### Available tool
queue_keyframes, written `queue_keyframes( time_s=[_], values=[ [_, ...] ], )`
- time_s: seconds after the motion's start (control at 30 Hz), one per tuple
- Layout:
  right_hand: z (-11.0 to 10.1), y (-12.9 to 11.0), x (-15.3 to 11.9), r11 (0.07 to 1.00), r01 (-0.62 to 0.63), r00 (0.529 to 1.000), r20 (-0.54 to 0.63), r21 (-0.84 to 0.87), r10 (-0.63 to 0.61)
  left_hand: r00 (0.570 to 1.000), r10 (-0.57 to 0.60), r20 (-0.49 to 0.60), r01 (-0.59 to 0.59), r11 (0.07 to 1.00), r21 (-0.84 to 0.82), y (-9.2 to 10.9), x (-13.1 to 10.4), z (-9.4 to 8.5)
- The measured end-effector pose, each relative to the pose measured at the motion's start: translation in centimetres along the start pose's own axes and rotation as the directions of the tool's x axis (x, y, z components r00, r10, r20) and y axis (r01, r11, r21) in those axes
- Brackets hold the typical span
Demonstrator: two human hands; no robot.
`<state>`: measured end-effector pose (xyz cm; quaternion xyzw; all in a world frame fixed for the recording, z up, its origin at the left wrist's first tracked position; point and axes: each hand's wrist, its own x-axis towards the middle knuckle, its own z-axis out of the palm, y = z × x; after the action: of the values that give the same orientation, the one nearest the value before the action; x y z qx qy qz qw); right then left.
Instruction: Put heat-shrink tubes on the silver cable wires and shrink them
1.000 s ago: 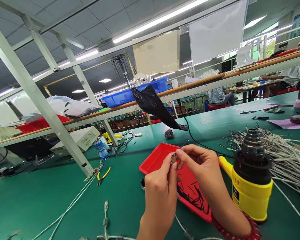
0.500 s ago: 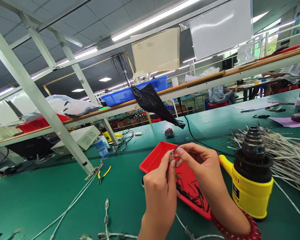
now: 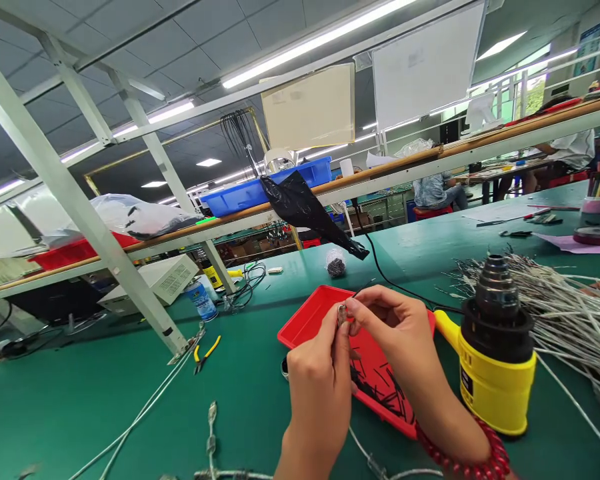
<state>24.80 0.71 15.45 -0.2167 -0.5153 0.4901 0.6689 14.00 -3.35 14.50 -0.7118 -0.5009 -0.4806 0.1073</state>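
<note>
My left hand is closed on a small metal connector, held upright between thumb and fingertips. Beside it, my right hand pinches a thin black piece against the connector's top. Both hands are over a red tray in which short black tubes lie scattered. A pale cable shows below my hands and runs along the table's front. To the right of my right hand stands a yellow heat gun, its dark nozzle pointing up.
A bundle of pale cables lies at the right. Yellow-handled pliers and a blue can are on the left. A slanting metal post rises at the left. A black bag hangs from the shelf. A person sits far back.
The black piece between my hands now shows less of its length, and my right fingertips are slightly closer to the connector. The view has shifted a little.
</note>
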Motion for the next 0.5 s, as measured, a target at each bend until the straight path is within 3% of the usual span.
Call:
queue_keyframes(
  time_s=[0.5],
  values=[
    [-0.08, -0.15, 0.11, 0.999, 0.034, 0.999, 0.031, 0.033, -0.035, 0.999, -0.023, 0.035, 0.023, 1.000, 0.009, -0.17, -0.11, 0.01]
  ],
)
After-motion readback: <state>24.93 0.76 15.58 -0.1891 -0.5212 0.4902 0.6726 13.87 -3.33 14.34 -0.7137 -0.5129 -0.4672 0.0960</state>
